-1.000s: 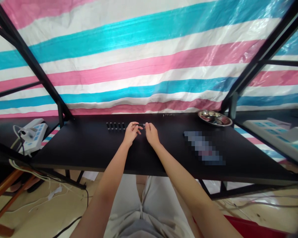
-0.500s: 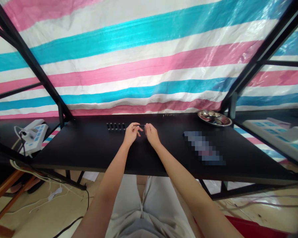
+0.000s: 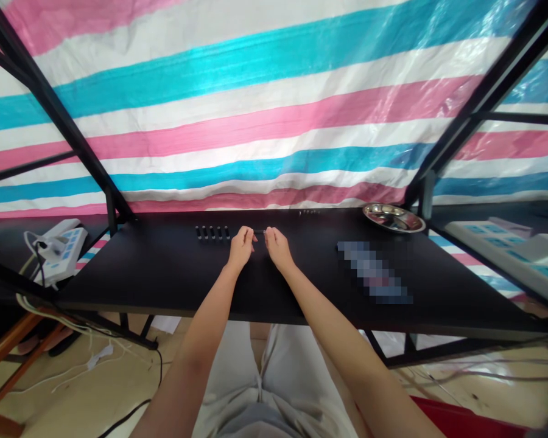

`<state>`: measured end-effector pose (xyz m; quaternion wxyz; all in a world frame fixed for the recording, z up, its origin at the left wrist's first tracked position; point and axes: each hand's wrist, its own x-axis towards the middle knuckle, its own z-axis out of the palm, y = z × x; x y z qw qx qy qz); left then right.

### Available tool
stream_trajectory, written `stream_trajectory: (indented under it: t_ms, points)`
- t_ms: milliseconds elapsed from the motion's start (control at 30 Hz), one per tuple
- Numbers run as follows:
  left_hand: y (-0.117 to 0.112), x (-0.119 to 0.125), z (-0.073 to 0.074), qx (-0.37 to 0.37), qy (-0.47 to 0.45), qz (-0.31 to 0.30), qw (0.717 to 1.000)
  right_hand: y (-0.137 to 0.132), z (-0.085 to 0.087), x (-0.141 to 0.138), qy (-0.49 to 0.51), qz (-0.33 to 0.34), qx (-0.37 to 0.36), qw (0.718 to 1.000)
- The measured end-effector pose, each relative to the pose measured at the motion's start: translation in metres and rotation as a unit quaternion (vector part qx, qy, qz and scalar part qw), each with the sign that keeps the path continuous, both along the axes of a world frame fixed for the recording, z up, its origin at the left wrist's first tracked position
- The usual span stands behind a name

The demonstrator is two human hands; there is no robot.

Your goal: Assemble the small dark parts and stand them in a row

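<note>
Over the middle of the black table [image 3: 164,267], my left hand [image 3: 242,246] and my right hand [image 3: 277,246] face each other, a small gap apart. A thin, small dark rod [image 3: 260,231] bridges that gap. Its left end sits in the closed fingers of my left hand, its right end in the pinch of my right. The fingers cover most of it, so its exact kind cannot be made out. Just left of my left hand, several short black cylinders [image 3: 212,233] with pale ends line up in a row.
Tiny pieces [image 3: 310,212] lie at the table's back edge. A shiny metal dish [image 3: 394,218] sits back right, with a blurred-out flat item [image 3: 373,272] nearer. Power strips [image 3: 68,255] are at the left; black frame bars [image 3: 73,140] and a striped sheet [image 3: 265,128] rise behind.
The fingers of my left hand, spread a moment ago, have closed in around the rod's end. My right hand has shifted very slightly left. The row of cylinders is unchanged.
</note>
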<state>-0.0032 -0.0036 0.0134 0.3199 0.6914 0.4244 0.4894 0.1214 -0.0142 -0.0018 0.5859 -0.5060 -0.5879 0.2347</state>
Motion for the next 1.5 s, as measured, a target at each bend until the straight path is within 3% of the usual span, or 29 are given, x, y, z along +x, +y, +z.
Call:
stream_trajectory:
  t_ms: [700, 1167, 1500]
  points:
    - [-0.0052, 0.0065, 0.0025, -0.091, -0.102, 0.065, 0.989, -0.0048, 0.0016, -0.0016, -0.054, 0.020, 0.001, 0.998]
    - [0.0013, 0.0064, -0.0024, -0.080, -0.151, 0.079, 0.982, 0.0003, -0.0034, 0.0023, -0.066, 0.014, -0.005, 0.998]
    - [0.0005, 0.0061, -0.0028, -0.070, -0.127, 0.080, 0.986, -0.0013, -0.0004, 0.0069, -0.209, 0.011, 0.080, 0.974]
